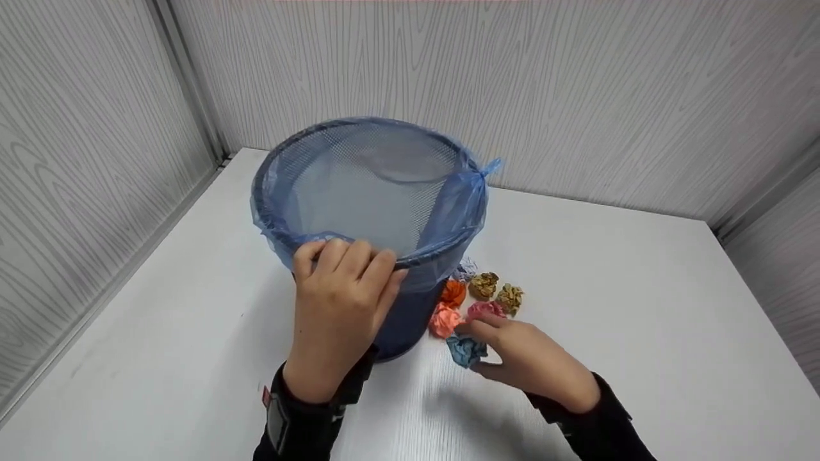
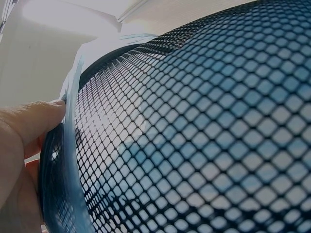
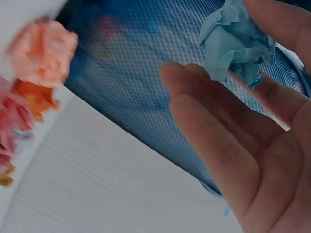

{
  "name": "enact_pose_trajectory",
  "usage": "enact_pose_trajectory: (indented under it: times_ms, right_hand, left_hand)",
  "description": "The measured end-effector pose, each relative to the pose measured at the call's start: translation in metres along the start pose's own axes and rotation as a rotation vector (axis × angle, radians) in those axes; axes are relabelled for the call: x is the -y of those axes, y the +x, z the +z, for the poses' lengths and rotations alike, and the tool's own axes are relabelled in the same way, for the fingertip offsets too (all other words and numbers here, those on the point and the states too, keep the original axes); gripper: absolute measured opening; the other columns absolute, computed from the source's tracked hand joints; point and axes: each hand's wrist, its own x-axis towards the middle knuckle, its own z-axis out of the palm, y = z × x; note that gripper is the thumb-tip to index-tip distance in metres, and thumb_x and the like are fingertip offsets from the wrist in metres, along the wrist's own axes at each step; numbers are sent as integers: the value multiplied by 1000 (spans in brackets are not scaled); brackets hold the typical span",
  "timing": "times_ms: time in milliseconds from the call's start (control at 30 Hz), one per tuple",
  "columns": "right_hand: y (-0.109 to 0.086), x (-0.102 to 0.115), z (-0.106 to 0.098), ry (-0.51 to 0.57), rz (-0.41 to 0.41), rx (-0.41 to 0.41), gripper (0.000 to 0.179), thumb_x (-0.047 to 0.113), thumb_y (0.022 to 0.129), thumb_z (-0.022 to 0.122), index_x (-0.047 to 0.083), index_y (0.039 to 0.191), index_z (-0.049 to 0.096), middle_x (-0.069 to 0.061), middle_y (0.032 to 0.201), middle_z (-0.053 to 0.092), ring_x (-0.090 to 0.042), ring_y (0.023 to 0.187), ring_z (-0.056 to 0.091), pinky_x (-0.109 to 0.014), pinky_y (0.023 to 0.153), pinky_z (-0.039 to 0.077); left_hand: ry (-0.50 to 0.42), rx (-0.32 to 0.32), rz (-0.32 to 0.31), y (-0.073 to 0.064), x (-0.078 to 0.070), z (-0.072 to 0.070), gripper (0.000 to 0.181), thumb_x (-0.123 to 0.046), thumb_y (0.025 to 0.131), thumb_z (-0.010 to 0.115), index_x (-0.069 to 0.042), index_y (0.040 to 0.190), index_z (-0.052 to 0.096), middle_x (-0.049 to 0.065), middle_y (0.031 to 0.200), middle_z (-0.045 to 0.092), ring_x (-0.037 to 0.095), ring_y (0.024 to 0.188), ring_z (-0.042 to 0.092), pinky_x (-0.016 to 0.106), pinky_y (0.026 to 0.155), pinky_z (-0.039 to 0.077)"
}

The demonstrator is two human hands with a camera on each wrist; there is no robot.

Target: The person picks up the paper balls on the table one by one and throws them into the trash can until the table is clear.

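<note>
A dark mesh wastebasket [image 1: 405, 323], lined with a thin blue plastic bag [image 1: 462, 208], leans toward me with its mouth facing up and forward. My left hand [image 1: 343, 301] grips the near rim, fingers hooked over the edge and bag; its thumb [image 2: 41, 116] shows against the rim in the left wrist view. To the right of the basket, my right hand [image 1: 538, 362] pinches a blue crumpled paper ball [image 3: 235, 43] between thumb and forefinger. Its other fingers are stretched out. Beside it lie a salmon paper ball [image 1: 444, 320] and a pink one [image 1: 485, 310].
Behind them sit an orange paper ball [image 1: 453, 293], two mustard-yellow ones [image 1: 483, 285] and a pale purple one [image 1: 464, 270], partly hidden by the basket. The white table [image 1: 640, 307] is bounded by wood-grain panels [image 1: 512, 83]. A knot in the bag [image 1: 491, 168] sticks out at right.
</note>
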Motion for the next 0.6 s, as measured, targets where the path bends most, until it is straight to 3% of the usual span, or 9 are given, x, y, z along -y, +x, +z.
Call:
enact_pose_trajectory:
  times_ms: [200, 400, 600]
  right_hand:
    - [2, 4, -24, 75, 6, -191, 43, 8, 71, 71, 9, 111, 53, -1, 98, 57, -8, 79, 56, -25, 66, 47]
    - [7, 19, -40, 195, -114, -372, 49, 1, 69, 71, 7, 114, 52, -2, 98, 58, -10, 77, 54, -26, 64, 47]
    - [13, 33, -48, 267, -173, -607, 38, 19, 80, 63, 1, 112, 53, -6, 95, 59, -11, 73, 51, -20, 62, 43]
  left_hand:
    - [0, 0, -1, 0, 0, -1, 21, -26, 88, 52, -7, 83, 58, 6, 74, 48, 26, 71, 43, 44, 78, 28]
    - [-9, 5, -16, 0, -1, -3, 20, -25, 88, 53, -6, 83, 59, 7, 73, 48, 26, 71, 43, 45, 77, 28]
    - [-13, 9, -16, 0, -1, -2, 21, -25, 88, 52, -6, 83, 58, 7, 73, 48, 26, 71, 43, 45, 77, 28]
